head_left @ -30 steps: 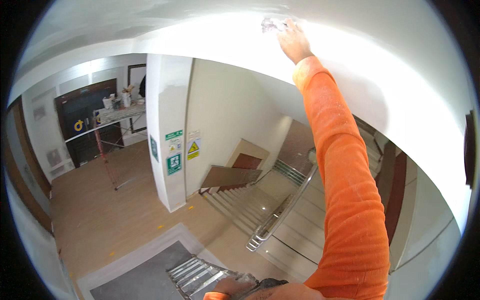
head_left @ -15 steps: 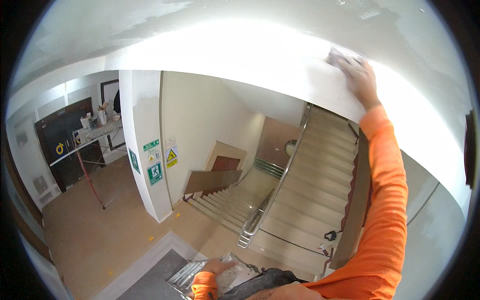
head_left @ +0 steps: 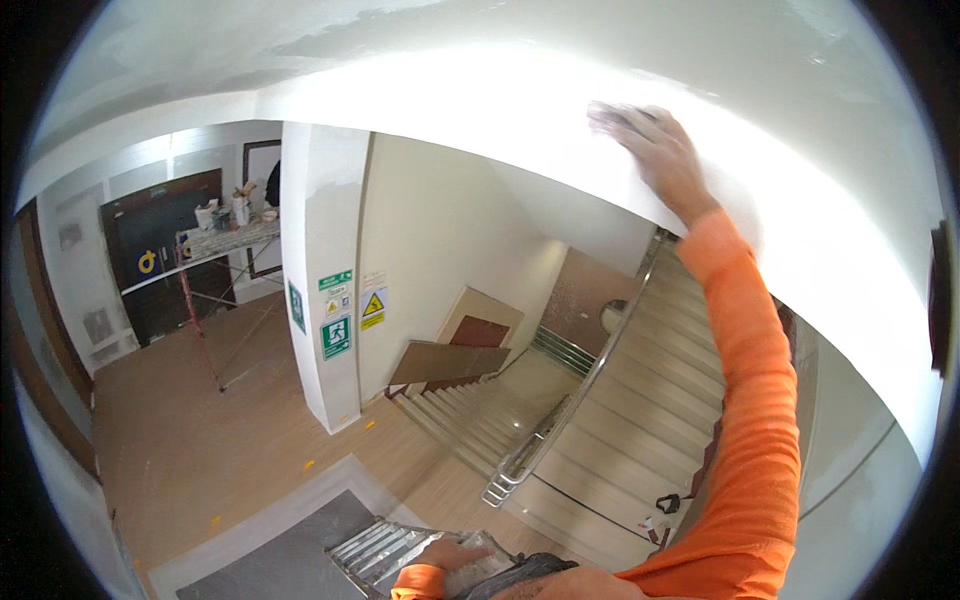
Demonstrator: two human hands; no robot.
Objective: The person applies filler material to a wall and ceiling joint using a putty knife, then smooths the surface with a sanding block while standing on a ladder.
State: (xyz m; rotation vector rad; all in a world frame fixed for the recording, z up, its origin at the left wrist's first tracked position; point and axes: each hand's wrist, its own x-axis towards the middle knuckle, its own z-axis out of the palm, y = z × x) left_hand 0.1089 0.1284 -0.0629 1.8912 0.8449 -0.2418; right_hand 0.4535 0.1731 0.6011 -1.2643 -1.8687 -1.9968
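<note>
My right hand point(head_left: 668, 160) is raised at the upper right, pressing a small greyish-purple piece of sandpaper point(head_left: 606, 118) to a brightly lit white beam point(head_left: 450, 95). The fingers are closed over the sandpaper and slightly blurred. An orange sleeve covers that arm. Low in the picture, my left hand point(head_left: 447, 553) lies with its fingers stretched out on the top of a worn metal stepladder point(head_left: 385, 548). Dark cloth point(head_left: 525, 577) beside it hides part of the ladder.
Below are flights of stairs point(head_left: 620, 430) with a metal handrail point(head_left: 570, 415). Boards point(head_left: 450, 362) lean by the lower flight. A white pillar point(head_left: 325, 220) carries safety signs. At the left, a scaffold platform point(head_left: 225, 240) holds tubs and tools. A grey mat point(head_left: 300, 550) lies below.
My right hand has moved left along the beam with the sandpaper. The view has shifted, so the pillar and stairs appear farther right. My left hand stays on the ladder.
</note>
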